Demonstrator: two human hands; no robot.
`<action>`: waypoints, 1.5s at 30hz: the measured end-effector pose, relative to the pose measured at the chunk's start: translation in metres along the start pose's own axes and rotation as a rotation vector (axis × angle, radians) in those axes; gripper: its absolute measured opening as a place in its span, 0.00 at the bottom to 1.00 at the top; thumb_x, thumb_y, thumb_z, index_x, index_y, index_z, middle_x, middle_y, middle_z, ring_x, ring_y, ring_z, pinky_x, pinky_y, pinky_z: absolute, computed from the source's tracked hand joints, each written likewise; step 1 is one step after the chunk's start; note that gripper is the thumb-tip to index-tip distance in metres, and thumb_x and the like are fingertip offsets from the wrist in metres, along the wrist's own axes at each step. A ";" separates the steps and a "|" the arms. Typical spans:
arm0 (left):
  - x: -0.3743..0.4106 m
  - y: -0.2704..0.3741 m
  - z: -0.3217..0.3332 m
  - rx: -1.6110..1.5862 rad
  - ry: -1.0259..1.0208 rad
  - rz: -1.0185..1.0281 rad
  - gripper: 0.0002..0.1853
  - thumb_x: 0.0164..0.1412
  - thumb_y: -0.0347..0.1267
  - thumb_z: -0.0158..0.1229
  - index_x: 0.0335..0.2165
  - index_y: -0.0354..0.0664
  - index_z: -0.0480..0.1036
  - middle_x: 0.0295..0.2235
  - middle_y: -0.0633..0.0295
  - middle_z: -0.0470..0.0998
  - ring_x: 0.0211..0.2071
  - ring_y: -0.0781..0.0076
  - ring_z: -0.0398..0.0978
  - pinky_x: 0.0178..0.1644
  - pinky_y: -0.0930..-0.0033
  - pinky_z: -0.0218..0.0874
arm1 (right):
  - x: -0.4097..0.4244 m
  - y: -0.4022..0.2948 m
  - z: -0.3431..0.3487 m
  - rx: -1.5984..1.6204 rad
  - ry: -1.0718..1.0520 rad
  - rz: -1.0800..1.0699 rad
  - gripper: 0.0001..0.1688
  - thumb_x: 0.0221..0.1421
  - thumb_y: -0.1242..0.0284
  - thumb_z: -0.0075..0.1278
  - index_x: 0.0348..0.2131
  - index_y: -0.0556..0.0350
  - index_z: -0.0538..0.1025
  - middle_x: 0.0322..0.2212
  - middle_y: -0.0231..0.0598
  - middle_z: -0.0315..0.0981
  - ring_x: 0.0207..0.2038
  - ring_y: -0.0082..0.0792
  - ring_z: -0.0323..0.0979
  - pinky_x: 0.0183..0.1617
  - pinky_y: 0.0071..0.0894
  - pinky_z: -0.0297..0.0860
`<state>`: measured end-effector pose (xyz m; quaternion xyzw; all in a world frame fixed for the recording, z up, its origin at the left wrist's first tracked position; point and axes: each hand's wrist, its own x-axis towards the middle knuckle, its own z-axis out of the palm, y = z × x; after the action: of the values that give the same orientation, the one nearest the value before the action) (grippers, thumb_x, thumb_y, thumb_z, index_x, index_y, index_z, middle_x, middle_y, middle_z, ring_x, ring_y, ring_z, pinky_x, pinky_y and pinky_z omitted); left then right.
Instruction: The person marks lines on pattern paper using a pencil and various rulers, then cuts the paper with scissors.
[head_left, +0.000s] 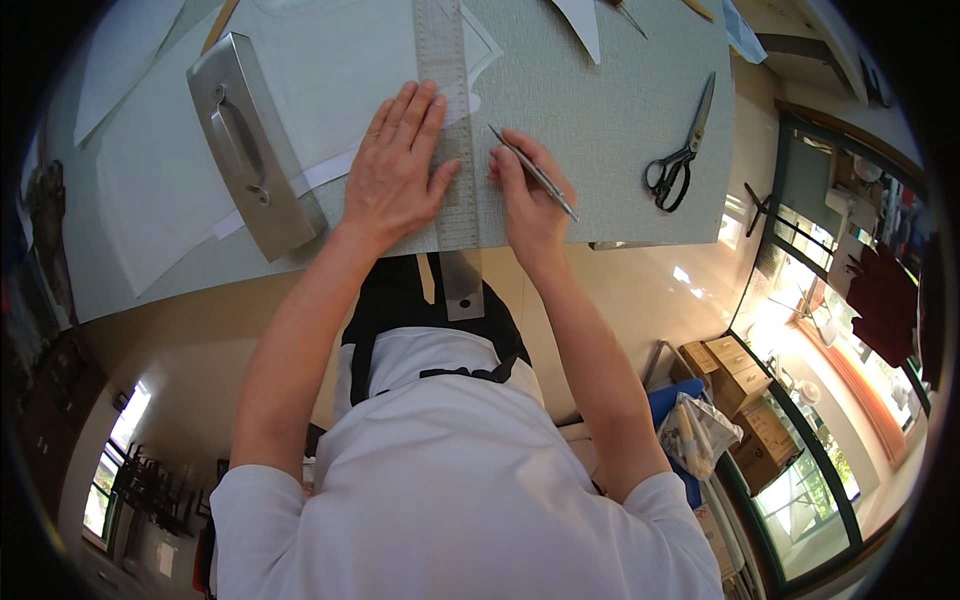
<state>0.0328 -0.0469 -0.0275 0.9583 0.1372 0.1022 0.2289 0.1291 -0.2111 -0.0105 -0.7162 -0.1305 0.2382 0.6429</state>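
Observation:
My left hand (396, 165) lies flat, palm down, across the left edge of a long clear ruler (455, 184) and the white paper beside it. The ruler runs up the tabletop, and its near end with a hole hangs past the table edge. In my right hand (536, 191) is a slim metallic pen or mechanical pencil (541, 177), its tip pointing up and left, just right of the ruler. Whether the tip touches the table I cannot tell. Under the ruler and my left hand spreads a thin white pattern sheet (315, 97). A handled steel weight (251, 150) rests on its left part.
Black-handled fabric shears (681, 150) lie at the right of the green-grey table (592, 142). An awl (632, 19) and a pointed white paper piece (581, 26) are at the far side. Cardboard boxes (761, 439) and a plastic bag (697, 435) stand to my lower right.

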 end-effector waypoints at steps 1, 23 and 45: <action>0.000 0.000 -0.001 -0.005 -0.003 -0.002 0.39 0.65 0.41 0.60 0.68 0.37 0.60 0.72 0.52 0.57 0.73 0.51 0.53 0.76 0.50 0.45 | 0.007 0.001 0.003 0.000 0.011 0.011 0.13 0.70 0.74 0.54 0.50 0.65 0.77 0.36 0.38 0.81 0.36 0.20 0.78 0.41 0.22 0.76; 0.002 0.002 -0.003 -0.026 -0.015 -0.009 0.40 0.63 0.38 0.61 0.68 0.35 0.60 0.72 0.49 0.58 0.73 0.50 0.53 0.76 0.49 0.44 | 0.040 0.017 0.018 -0.172 0.007 -0.086 0.08 0.67 0.73 0.56 0.42 0.60 0.78 0.28 0.36 0.83 0.26 0.22 0.80 0.32 0.25 0.75; 0.002 0.002 -0.004 -0.031 -0.028 -0.010 0.40 0.64 0.39 0.61 0.69 0.36 0.59 0.72 0.50 0.57 0.74 0.50 0.52 0.76 0.48 0.43 | 0.042 0.021 0.019 -0.305 0.025 -0.157 0.08 0.65 0.74 0.57 0.39 0.62 0.82 0.33 0.44 0.84 0.30 0.36 0.83 0.35 0.31 0.76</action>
<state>0.0344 -0.0466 -0.0230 0.9552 0.1373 0.0898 0.2463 0.1529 -0.1763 -0.0395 -0.7960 -0.2129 0.1557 0.5449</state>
